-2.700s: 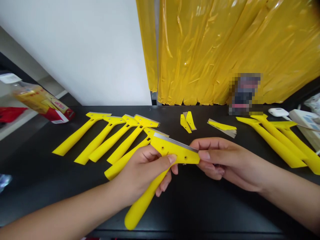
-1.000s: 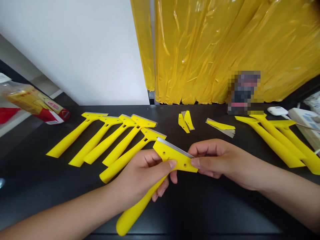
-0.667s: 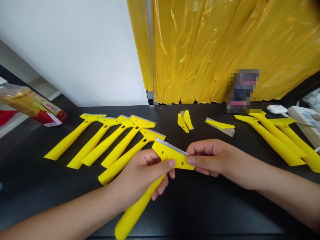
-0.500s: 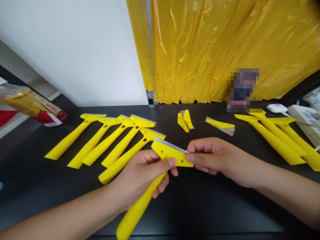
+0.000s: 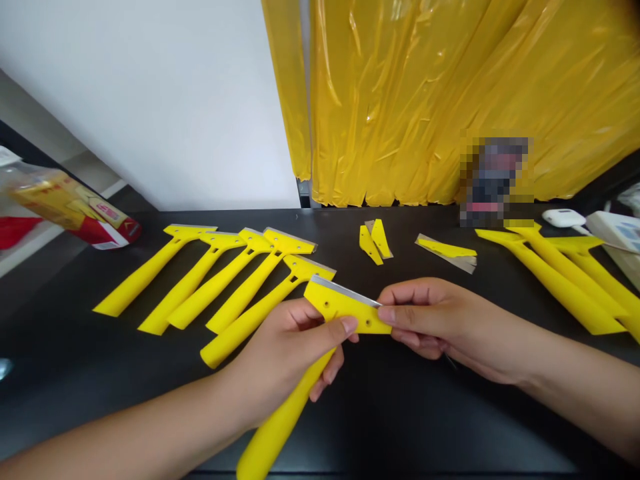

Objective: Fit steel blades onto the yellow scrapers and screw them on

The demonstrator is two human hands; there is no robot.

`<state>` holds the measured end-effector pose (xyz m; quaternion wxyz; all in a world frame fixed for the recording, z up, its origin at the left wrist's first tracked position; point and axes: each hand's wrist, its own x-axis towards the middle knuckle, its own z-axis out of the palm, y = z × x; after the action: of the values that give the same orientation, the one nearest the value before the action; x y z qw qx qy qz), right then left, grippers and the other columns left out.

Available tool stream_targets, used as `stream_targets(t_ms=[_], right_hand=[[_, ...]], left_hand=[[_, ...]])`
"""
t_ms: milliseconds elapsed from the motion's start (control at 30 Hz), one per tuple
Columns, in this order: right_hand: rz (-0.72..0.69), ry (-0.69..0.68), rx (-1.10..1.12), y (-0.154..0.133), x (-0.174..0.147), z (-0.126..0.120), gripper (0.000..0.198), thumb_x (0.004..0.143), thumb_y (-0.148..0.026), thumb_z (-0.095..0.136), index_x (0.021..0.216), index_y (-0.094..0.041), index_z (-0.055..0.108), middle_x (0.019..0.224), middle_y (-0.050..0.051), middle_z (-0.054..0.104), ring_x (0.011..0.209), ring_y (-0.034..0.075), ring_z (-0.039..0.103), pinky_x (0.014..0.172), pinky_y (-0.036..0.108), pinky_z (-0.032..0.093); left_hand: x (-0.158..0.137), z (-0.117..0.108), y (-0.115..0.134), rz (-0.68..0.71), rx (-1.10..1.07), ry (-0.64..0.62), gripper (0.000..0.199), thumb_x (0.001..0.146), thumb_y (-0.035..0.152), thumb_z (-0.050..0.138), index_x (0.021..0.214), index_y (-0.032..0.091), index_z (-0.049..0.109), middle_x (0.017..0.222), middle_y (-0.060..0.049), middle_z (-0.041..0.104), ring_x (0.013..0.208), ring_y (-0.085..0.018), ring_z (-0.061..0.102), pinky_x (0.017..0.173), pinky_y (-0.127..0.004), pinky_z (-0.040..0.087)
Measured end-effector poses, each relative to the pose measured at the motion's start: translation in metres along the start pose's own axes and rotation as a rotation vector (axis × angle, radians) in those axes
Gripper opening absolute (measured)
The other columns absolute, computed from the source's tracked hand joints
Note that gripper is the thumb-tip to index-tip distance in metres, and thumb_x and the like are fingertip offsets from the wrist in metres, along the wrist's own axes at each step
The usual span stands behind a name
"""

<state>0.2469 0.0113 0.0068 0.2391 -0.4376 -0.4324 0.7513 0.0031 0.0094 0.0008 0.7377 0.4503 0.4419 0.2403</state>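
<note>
A yellow scraper [image 5: 345, 301] with a metal blade along its top edge is held up between both hands, its handle slanting down toward me. My left hand [image 5: 300, 347] is closed around the neck, thumb pressed on the head below the blade. With thumb and fingers my right hand [image 5: 425, 317] pinches the head's right end. Two small holes show in the head's face. Several like scrapers with blades [image 5: 250, 303] lie in a row to the left. Beyond my hands lie loose yellow head plates [image 5: 376, 241] with blades, and another plate on blades [image 5: 445, 248].
More yellow scraper handles [image 5: 565, 280] lie at the right of the black table [image 5: 400, 413]. A red and yellow bottle [image 5: 75, 207] stands tilted at the left. A blurred-out object [image 5: 493, 183], a white case [image 5: 564, 218] and a box [image 5: 615, 233] sit at the back right.
The view has shifted slightly, so the scene sits a little differently. Both hands keep nearly the same hold on the scraper; the left thumb appears slightly farther right on its head.
</note>
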Motion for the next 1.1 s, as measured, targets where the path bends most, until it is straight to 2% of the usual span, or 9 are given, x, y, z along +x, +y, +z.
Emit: stream_targets(t_ms=[167,300,400,667,967,1033,1100], right_hand=[[-0.043,0.068,-0.247,-0.001,-0.003,-0.002,0.041,0.092,-0.055,0.080,0.077,-0.020,0.066,0.067,-0.003,0.055,0.060,0.010,0.038,0.055,0.029,0.023],[-0.139,0.090,-0.371,-0.005,-0.006,0.000,0.036,0.096,-0.050,0.077,0.076,-0.022,0.066,0.070,-0.003,0.057,0.067,0.013,0.042,0.062,0.030,0.028],[-0.135,0.110,-0.396,-0.006,-0.007,0.002,0.035,0.095,-0.050,0.076,0.077,-0.023,0.065,0.072,-0.003,0.058,0.068,0.014,0.042,0.063,0.031,0.027],[-0.145,0.129,-0.429,-0.006,-0.011,0.002,0.036,0.095,-0.052,0.076,0.076,-0.023,0.064,0.073,-0.002,0.057,0.070,0.015,0.043,0.064,0.031,0.029],[-0.126,0.128,-0.472,-0.005,-0.010,0.002,0.034,0.095,-0.054,0.076,0.082,-0.024,0.068,0.071,-0.004,0.053,0.067,0.014,0.041,0.061,0.030,0.028],[-0.194,0.160,-0.502,-0.005,-0.008,-0.003,0.030,0.100,-0.053,0.072,0.088,-0.025,0.072,0.076,-0.004,0.058,0.071,0.014,0.047,0.064,0.030,0.033],[-0.343,0.241,-0.508,-0.004,-0.007,-0.008,0.026,0.105,-0.050,0.067,0.096,-0.027,0.076,0.085,-0.002,0.067,0.080,0.015,0.056,0.073,0.030,0.040]], left_hand=[[0.000,-0.001,0.000,-0.020,-0.030,0.006,0.035,0.097,0.049,0.075,0.085,0.017,0.069,0.051,0.002,0.060,0.038,-0.008,0.048,0.041,-0.016,0.036],[-0.002,-0.002,0.002,-0.090,-0.155,-0.079,0.032,0.096,0.048,0.074,0.086,0.018,0.069,0.052,0.003,0.058,0.037,-0.008,0.045,0.039,-0.016,0.036],[-0.002,-0.003,0.003,-0.094,-0.155,-0.120,0.031,0.097,0.046,0.074,0.086,0.017,0.070,0.052,0.002,0.059,0.037,-0.008,0.046,0.040,-0.016,0.036],[-0.003,-0.001,0.005,-0.032,-0.018,-0.071,0.037,0.097,0.051,0.074,0.089,0.014,0.076,0.050,0.000,0.060,0.039,-0.008,0.045,0.042,-0.017,0.036],[-0.001,-0.001,0.001,-0.057,-0.047,-0.066,0.038,0.097,0.051,0.073,0.083,0.016,0.073,0.047,0.002,0.054,0.038,-0.007,0.043,0.041,-0.017,0.034],[-0.001,-0.001,0.002,-0.055,-0.093,-0.044,0.037,0.098,0.048,0.073,0.078,0.017,0.071,0.046,0.003,0.052,0.038,-0.007,0.041,0.040,-0.016,0.033],[0.000,-0.003,0.006,-0.015,-0.137,-0.007,0.039,0.098,0.045,0.073,0.073,0.017,0.068,0.046,0.004,0.051,0.038,-0.006,0.039,0.039,-0.015,0.033]])
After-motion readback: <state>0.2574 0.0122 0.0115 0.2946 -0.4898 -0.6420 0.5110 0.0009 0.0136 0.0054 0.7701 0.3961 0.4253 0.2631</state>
